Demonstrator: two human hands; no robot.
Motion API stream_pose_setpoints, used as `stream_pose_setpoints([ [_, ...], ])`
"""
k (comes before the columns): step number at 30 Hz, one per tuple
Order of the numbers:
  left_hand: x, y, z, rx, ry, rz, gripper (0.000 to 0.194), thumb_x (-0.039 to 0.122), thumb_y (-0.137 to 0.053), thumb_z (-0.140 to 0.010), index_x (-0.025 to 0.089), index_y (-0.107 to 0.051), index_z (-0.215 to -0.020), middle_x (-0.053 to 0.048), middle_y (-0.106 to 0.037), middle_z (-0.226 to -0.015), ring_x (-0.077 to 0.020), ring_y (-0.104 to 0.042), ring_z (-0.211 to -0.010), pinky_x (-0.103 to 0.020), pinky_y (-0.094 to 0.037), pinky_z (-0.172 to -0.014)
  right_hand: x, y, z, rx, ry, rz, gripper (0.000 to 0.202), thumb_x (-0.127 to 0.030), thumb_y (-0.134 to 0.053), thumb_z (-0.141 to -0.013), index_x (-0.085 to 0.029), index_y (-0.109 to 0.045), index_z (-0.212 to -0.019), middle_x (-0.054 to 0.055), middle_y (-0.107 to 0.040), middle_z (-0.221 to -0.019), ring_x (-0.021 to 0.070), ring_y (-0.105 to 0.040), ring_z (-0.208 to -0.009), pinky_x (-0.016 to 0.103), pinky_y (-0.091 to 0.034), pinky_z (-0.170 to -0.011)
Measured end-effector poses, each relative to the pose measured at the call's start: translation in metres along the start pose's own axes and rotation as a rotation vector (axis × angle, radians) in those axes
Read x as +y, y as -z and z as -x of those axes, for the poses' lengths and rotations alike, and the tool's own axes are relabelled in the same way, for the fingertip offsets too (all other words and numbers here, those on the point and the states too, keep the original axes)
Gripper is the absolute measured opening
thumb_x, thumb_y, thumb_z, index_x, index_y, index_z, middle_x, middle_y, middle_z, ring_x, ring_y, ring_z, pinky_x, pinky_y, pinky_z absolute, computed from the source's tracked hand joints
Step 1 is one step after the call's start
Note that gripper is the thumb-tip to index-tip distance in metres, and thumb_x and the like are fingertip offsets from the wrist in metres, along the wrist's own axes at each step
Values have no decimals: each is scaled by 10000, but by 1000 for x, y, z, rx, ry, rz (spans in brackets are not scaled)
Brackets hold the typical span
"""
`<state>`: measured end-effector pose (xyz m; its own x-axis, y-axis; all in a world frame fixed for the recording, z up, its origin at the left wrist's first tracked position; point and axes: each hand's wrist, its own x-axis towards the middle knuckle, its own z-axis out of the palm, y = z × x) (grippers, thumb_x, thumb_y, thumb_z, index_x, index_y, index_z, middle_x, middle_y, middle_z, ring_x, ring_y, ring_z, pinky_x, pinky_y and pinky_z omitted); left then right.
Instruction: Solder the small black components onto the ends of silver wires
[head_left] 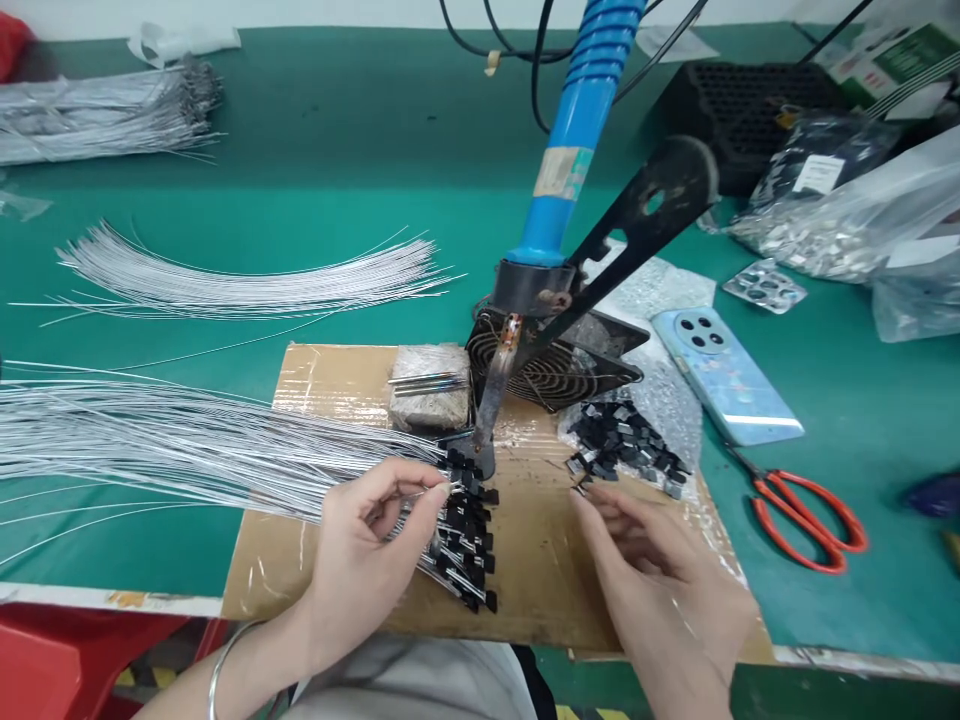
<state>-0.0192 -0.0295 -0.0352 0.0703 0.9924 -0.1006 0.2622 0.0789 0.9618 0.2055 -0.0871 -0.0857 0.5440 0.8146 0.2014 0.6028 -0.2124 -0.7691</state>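
Nearest the camera, the left hand [375, 570] and right hand [667, 590] reach in from the bottom edge, a metal bangle [216, 670] on the left wrist. The left has thumb and forefinger pinched together on a thin wire tip [454, 488] (pale, and too small to make out fully). The right, its fingers curled, pinches a small dark piece [581, 486] just beside the heap of loose black pieces [626, 440], which lies on clear plastic wrap [679, 290]. Under the left hand a bundle of wires [187, 440] runs in from the left, its ends fitted with black caps [472, 530] over the cardboard sheet [532, 590]. Between and beyond the hands, a blue-handled soldering iron [589, 120] points down, held tilted in a dark bracket [637, 235], with a fan [555, 375] behind its tip. Red-handled scissors [810, 520] and a light-blue phone [727, 375] lie to the right on the green table [862, 400]; farther left rests another fanned bunch of wires [247, 285].
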Motion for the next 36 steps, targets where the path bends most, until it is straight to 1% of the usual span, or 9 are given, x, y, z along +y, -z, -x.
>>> stream_pose_setpoints([
  [3, 3, 1, -2, 10, -3, 31, 77, 193, -695, -876, 177, -757, -832, -12, -705, -671, -95, -506, -518, -207, -382, -464, 13, -3, -10, -28, 322, 248, 241, -377, -736, -963, -144, -782, -926, 47, -693, -743, 175, -625, -646, 309, -494, -609],
  [6, 6, 3, -3, -15, 14, 69, 71, 190, -704, -873, 174, -752, -823, -12, -705, -682, -97, -526, -549, -200, -404, -493, 14, -5, -15, -24, 491, 317, 191, -268, -665, -1025, -147, -746, -902, 29, -693, -749, 147, -629, -644, 283, -490, -641],
  [11, 7, 7, -3, -78, 40, 45, 119, 192, -678, -898, 179, -732, -793, 3, -662, -652, -99, -474, -545, -216, -363, -490, 11, -1, -16, 5, 501, 326, 207, -284, -668, -1033, -126, -745, -923, 19, -687, -751, 120, -619, -599, 250, -485, -608],
  [15, 7, 7, -3, -91, 57, 11, 117, 197, -669, -899, 185, -730, -800, 8, -667, -654, -96, -458, -530, -221, -348, -481, 15, 5, -22, -65, 551, 317, 240, -297, -638, -1048, -119, -745, -928, 20, -705, -768, 98, -628, -575, 226, -501, -624],
  [21, 12, 7, -4, -73, 51, -2, 107, 184, -689, -874, 178, -754, -789, -12, -719, -700, -111, -592, -616, -196, -448, -556, 22, 14, -37, -160, 711, 371, 265, -282, -552, -1093, -116, -722, -978, 80, -775, -888, 180, -745, -748, 285, -528, -763],
  [25, 14, 7, -5, -66, 38, -53, 120, 188, -690, -863, 173, -759, -765, -14, -720, -678, -112, -596, -600, -194, -450, -540, 21, 11, -39, -133, 634, 386, 353, -353, -515, -1104, -133, -733, -937, 55, -777, -804, 164, -733, -646, 275, -511, -627],
  [30, 15, 6, -6, -44, 23, -54, 113, 180, -686, -853, 176, -755, -764, -8, -729, -671, -108, -611, -601, -180, -468, -553, 15, 4, -33, -105, 434, 309, 363, -427, -601, -1038, -165, -740, -829, -13, -675, -633, 101, -600, -461, 227, -486, -489],
  [33, 17, 6, -6, -38, 41, -48, 108, 179, -686, -847, 175, -753, -762, -9, -727, -671, -112, -615, -605, -184, -471, -557, 9, 1, -29, -62, 376, 277, 308, -386, -628, -1008, -163, -742, -829, -7, -672, -645, 103, -608, -480, 228, -500, -511],
  [36, 18, 6, -5, -53, 61, -53, 114, 197, -686, -859, 176, -760, -775, -13, -722, -675, -118, -585, -596, -206, -452, -549, 0, 2, -24, -26, 241, 203, 222, -360, -681, -966, -167, -779, -918, 14, -714, -721, 127, -661, -558, 245, -539, -584],
])
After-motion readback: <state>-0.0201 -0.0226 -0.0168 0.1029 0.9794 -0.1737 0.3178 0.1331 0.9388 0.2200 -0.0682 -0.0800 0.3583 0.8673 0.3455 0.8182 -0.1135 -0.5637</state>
